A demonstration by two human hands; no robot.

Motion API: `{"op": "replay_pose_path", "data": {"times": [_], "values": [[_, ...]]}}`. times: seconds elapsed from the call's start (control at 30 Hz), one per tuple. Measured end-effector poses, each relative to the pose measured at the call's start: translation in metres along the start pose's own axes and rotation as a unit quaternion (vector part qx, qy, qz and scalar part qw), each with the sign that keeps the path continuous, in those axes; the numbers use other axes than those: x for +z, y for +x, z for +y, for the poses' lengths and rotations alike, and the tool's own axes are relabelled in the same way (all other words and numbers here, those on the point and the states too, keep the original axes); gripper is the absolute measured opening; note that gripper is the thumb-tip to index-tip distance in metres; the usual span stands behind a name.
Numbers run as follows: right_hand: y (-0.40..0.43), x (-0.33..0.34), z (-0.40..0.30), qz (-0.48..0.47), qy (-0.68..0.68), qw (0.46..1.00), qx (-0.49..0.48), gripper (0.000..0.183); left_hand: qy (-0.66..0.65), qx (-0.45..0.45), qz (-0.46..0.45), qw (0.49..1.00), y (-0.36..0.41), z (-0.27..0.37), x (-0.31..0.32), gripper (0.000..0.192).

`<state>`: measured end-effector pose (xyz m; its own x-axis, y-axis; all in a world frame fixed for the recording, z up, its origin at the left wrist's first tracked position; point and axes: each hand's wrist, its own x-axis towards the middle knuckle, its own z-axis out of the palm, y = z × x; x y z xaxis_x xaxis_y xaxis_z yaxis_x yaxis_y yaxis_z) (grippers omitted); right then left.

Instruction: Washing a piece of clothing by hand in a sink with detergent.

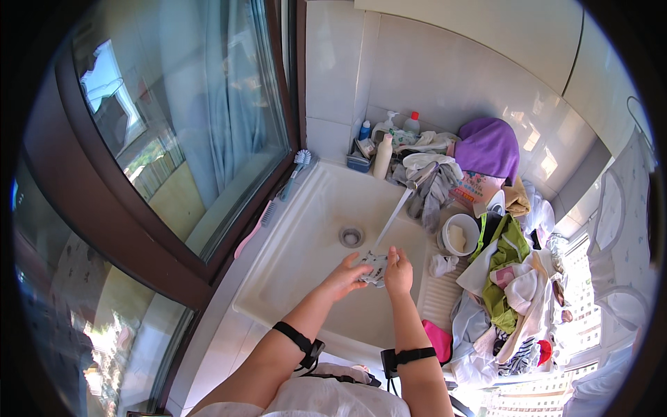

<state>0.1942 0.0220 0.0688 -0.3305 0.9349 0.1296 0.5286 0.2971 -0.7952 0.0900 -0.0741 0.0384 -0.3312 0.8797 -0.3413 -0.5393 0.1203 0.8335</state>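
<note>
Over the white sink basin (307, 234), a small white item with dark printing (374, 268) is held between my two hands; whether it is cloth or a soft packet is unclear. My left hand (341, 276) grips its left side with the thumb on top. On its right edge, my right hand (399, 272) has its fingers pointing up. Water (392, 219) runs slantwise from the metal faucet (422, 176) and comes down at or just behind the item. The round drain (351, 236) lies beyond my left hand.
Right of the basin, a ribbed washboard (443, 289) bears a white tub (462, 229) with soap (456, 238) and a heap of clothes (508, 292). A pink brush (255, 229) and dish brush (298, 169) lie along the left ledge. A cream bottle (383, 156) stands behind.
</note>
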Motion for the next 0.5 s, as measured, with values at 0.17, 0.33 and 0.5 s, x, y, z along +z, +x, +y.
{"op": "replay_pose_path", "data": {"times": [0.17, 0.33, 0.5], "values": [[0.018, -0.004, 0.0, 0.166, -0.084, 0.964, -0.188, 0.048, 0.409, 0.203, 0.023, 0.889, 0.008, -0.004, 0.022, 0.082], [0.015, -0.036, -0.036, 0.025, 0.05, 0.998, -0.027, 0.046, 0.623, 0.146, 0.159, 0.752, -0.007, 0.023, 0.033, 0.081], [0.044, -0.044, 0.015, 0.012, 0.105, 0.994, 0.033, 0.04, 0.555, 0.176, 0.069, 0.81, 0.003, 0.043, 0.023, 0.061]]}}
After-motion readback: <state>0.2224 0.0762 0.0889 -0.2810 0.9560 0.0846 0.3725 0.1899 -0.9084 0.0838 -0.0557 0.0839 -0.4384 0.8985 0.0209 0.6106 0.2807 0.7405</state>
